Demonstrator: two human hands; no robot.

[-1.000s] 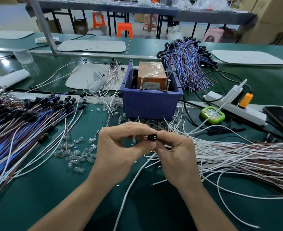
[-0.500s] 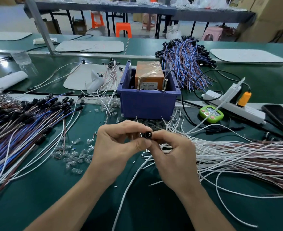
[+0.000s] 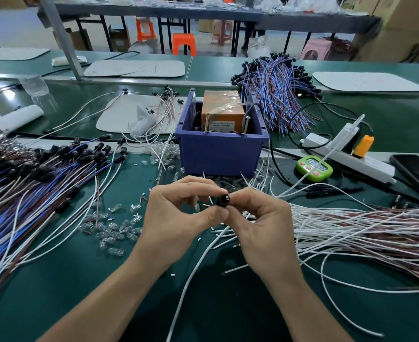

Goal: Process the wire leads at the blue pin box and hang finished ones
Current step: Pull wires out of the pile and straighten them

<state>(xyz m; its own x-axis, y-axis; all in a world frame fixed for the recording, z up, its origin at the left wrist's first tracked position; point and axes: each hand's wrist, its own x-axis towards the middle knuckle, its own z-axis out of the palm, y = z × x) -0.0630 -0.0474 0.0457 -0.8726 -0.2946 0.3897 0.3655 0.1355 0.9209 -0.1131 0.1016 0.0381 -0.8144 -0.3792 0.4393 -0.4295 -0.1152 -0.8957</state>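
Wire piles [image 3: 366, 233] flanking blue box [image 3: 219, 154]

Orange block [image 3: 222, 108] label unreadable; probable phone [image 3: 412, 172] cut off at right edge.

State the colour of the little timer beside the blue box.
The small plastic timer is bright green with pinkish buttons; the head view shows it best.

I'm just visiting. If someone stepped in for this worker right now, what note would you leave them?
Left hand pinches the small black cap; right hand pinches it from the other side. Its white lead trails below the hands.
Blue pin box stands just behind the hands.
Done, apparently: capped leads piled at left.
Left: uncapped leads piled at right; none hung in view.
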